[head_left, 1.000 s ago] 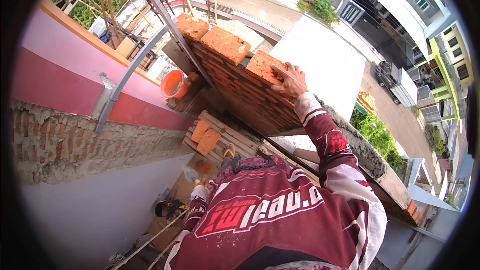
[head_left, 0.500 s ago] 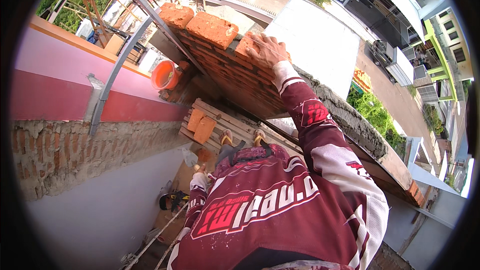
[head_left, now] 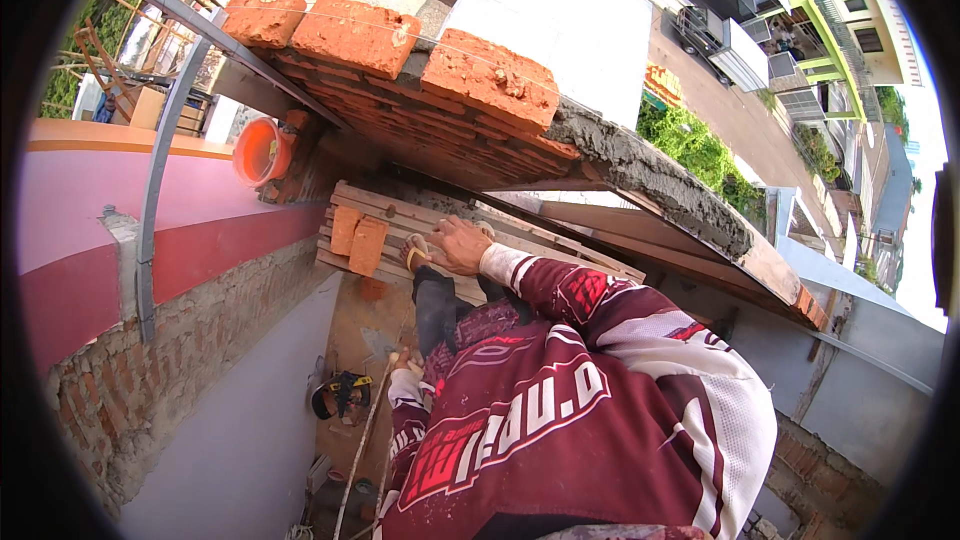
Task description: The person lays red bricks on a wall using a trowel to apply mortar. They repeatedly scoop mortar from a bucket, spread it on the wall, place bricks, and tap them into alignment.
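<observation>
Two loose bricks [head_left: 362,240] lie side by side on the wooden planks [head_left: 500,227] down there, clean-edged and a plain, even orange. The person's right hand [head_left: 460,245] is out in front of the body, near them but apart, its fingers loosely bent; I see nothing in their grasp. The left hand [head_left: 404,364] is low beside the body, too small and partly hidden for me to tell whether its fingers grip anything.

Up on the brick wall [head_left: 390,120], three bricks sit in a gapped row. The end brick [head_left: 490,78] is deeper orange-red, pitted and crumbly, with chipped edges, next to the rough grey mortar [head_left: 660,170]. An orange bucket [head_left: 262,153] stands beyond the planks.
</observation>
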The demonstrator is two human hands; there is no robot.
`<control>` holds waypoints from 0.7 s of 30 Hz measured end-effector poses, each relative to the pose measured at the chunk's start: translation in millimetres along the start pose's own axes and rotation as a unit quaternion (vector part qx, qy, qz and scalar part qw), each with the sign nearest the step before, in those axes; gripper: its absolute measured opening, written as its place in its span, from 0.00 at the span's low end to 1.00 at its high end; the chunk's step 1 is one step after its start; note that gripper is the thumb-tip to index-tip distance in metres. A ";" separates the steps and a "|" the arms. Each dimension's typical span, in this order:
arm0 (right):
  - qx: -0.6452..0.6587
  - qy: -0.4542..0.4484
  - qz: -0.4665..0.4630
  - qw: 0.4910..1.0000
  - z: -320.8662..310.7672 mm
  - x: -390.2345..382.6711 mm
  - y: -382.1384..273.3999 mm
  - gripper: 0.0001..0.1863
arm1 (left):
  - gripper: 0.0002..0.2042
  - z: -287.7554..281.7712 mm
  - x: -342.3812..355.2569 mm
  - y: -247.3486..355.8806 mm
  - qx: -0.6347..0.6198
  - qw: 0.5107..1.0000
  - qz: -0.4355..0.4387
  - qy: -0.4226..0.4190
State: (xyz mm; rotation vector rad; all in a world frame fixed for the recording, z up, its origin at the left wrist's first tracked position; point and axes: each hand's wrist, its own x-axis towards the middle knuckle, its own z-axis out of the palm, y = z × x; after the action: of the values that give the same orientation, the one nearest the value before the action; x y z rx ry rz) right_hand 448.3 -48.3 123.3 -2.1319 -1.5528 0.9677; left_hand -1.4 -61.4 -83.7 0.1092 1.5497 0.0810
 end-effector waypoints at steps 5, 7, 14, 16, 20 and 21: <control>-0.059 -0.226 0.166 0.958 112.4 -17.0 76.4 0.23 | 0.17 84.3 -81.3 -0.6 -0.071 0.992 -0.006 0.108; -0.103 -0.298 0.167 0.934 126.3 -1.4 84.8 0.24 | 0.16 104.0 -99.3 -6.9 -0.096 0.989 -0.024 0.108; -0.261 -0.367 -0.112 0.886 251.1 168.7 104.9 0.22 | 0.18 139.7 -80.8 -79.1 -0.152 0.975 -0.107 0.122; -0.277 -0.262 -0.211 0.900 318.8 218.1 121.2 0.21 | 0.17 135.6 -86.6 -95.4 -0.149 0.970 -0.114 0.156; -0.389 -0.246 -0.320 0.828 414.8 329.0 114.5 0.33 | 0.13 139.0 -104.4 -74.3 -0.153 0.962 -0.135 0.183; -0.405 -0.224 -0.341 0.818 429.6 349.1 110.2 0.34 | 0.12 141.7 -105.2 -77.8 -0.153 0.960 -0.139 0.190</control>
State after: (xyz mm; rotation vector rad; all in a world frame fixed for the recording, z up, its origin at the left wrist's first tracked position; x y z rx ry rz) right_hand 291.0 184.4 -366.3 -1.4779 -3.1053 0.5979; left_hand 136.9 -154.1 13.8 -0.3906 1.8997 0.1220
